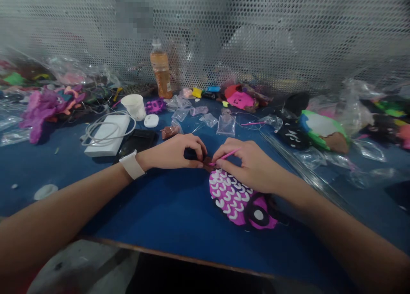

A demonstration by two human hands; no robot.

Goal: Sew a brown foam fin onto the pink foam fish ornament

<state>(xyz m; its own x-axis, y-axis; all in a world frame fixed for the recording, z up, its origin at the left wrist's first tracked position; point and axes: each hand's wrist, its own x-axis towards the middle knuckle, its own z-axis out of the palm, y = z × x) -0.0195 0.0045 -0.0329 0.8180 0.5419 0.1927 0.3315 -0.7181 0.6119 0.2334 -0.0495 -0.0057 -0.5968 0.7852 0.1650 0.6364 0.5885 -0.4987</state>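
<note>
A clay fish (232, 195), magenta with white curved scales and a black-and-white eye, lies on the blue table (153, 225). At its upper left end sits a small brown clay piece (209, 163). My left hand (184, 152) pinches that brown piece between thumb and fingertips. My right hand (248, 161) grips a thin pink modelling tool (229, 154), whose tip touches the brown piece. The heel of the right hand is over the fish's upper edge and hides part of it.
Beyond my hands stand a white cup (134, 107) and a drink bottle (161, 72). A white box (109, 136) with a coiled cable lies left. Wires (297, 170) run along the right. Clay figures (325, 129) and plastic bags (368, 174) crowd the right side.
</note>
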